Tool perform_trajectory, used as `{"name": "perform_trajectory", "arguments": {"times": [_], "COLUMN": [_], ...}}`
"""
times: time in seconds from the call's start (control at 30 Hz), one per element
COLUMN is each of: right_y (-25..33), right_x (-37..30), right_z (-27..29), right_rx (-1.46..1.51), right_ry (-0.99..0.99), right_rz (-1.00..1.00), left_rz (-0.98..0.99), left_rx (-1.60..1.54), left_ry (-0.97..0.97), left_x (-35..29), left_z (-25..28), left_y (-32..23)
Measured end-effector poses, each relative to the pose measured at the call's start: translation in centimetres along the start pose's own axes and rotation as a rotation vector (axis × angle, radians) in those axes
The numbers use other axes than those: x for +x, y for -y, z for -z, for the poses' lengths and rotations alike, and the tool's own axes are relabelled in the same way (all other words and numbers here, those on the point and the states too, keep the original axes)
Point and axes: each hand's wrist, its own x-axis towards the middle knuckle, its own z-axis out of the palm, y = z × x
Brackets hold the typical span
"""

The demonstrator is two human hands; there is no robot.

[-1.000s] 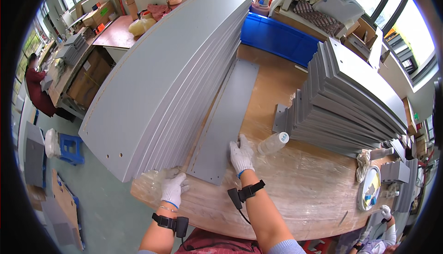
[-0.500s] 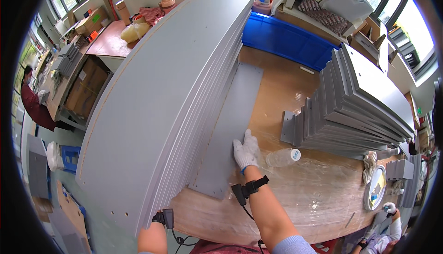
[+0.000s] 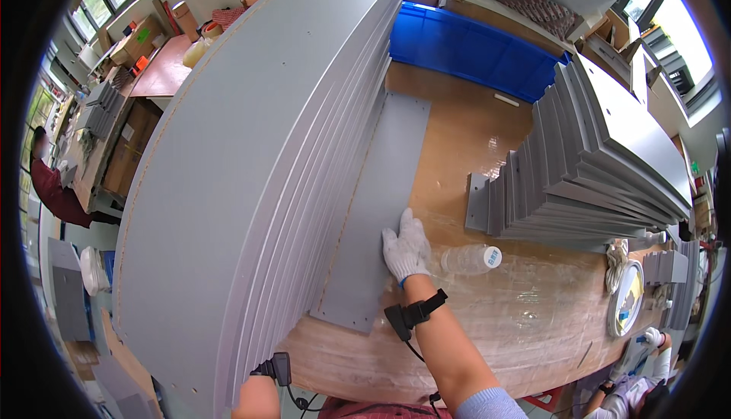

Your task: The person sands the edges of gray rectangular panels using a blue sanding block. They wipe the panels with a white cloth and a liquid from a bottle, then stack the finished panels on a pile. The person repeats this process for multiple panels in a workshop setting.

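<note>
A tall stack of long grey panels (image 3: 228, 130) fills the left side, with small holes near the top panel's ends. My left hand is hidden behind the stack's near corner; only its forearm (image 3: 257, 398) and a black wrist strap show, so its fingers cannot be judged. Beside the stack's base, a flat grey board (image 3: 381, 183) lies on the table. My right hand (image 3: 406, 248), in a white knit glove, lies over this board's right edge, fingers stretched out. Just right of the glove, a clear plastic bottle (image 3: 466, 260) with a white cap lies on its side.
A second stack of grey panels (image 3: 601, 152) stands at right. A blue bin (image 3: 472, 50) closes off the far side. Clear film covers part of the brown table (image 3: 487, 320). A round white lid (image 3: 626, 299) lies at right. Other people (image 3: 53, 187) are at far left and lower right.
The view has shifted slightly, and the left stack looks larger, its near end lower in the picture. My right hand stays at the same spot on the board's edge.
</note>
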Motion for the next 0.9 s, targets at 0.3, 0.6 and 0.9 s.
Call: {"name": "perform_trajectory", "arguments": {"times": [0.3, 0.6, 0.9], "right_y": [0.2, -1.3, -14.0], "right_x": [1.7, 2.9, -15.3], "right_z": [0.4, 1.3, 3.4], "right_rx": [-0.055, 0.099, 0.414], "right_ry": [0.031, 0.039, 0.256], "right_rz": [-0.003, 0.042, 0.666], "left_rz": [-0.054, -0.170, -0.183], "left_rx": [0.010, 0.012, 0.300], "left_ry": [0.024, 0.175, 0.154], "left_x": [0.7, 4.6, -6.5], "left_z": [0.4, -1.4, -4.7], "left_y": [-0.2, 0.1, 2.6]}}
